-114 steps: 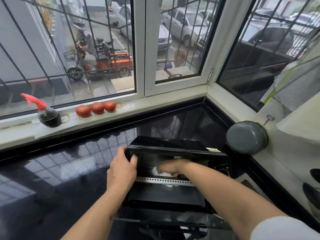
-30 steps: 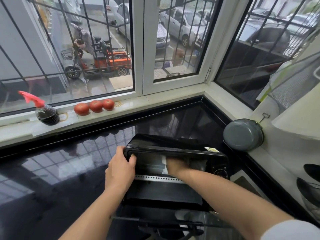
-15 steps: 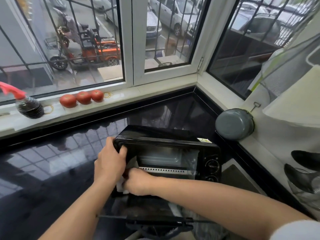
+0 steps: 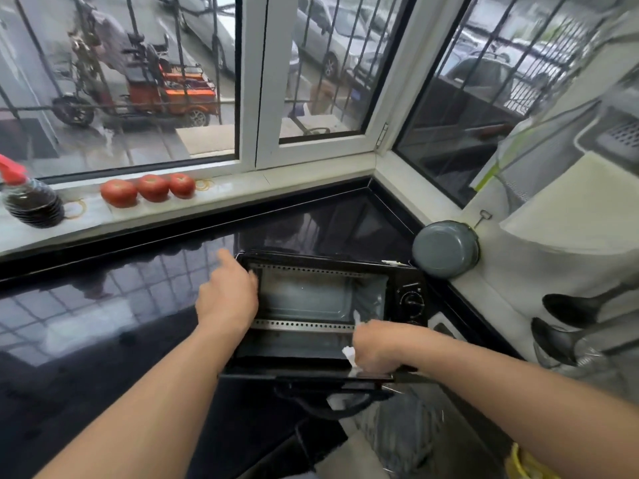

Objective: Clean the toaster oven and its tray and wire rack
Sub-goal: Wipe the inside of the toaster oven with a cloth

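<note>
Oven (image 4: 332,299) sits on black glossy counter (image 4: 103,323), near the corner by the window, door (image 4: 304,364) dropped flat toward the person, cavity open w/ perforated metal strips along top and bottom edges. Tray and rack: can't tell where they are.

Left hand (image 4: 226,299) rests at oven's front-left corner, over the frame edge; index finger points out along the top-left corner, other fingers bent round the frame edge. Left forearm crosses the counter in front of oven's left side.

Right hand (image 4: 375,344) at the right end of the open door, fingers curled tight round a white cloth (image 4: 350,354); bits of cloth stick out above and left of the fist. Right forearm hides the door's right corner and part of the knob panel's lower edge.

Around: two knobs (image 4: 411,300) on oven's right panel. Grey pot (image 4: 446,248) just beside oven's back-right, on the pale ledge. Dark ladles (image 4: 570,309) further right. On the sill (image 4: 242,191): three tomatoes (image 4: 148,188), a dark bottle (image 4: 33,203) w/ red spray top at far left, rubber bands by them. Barred windows behind; scooter and cars outside.
</note>
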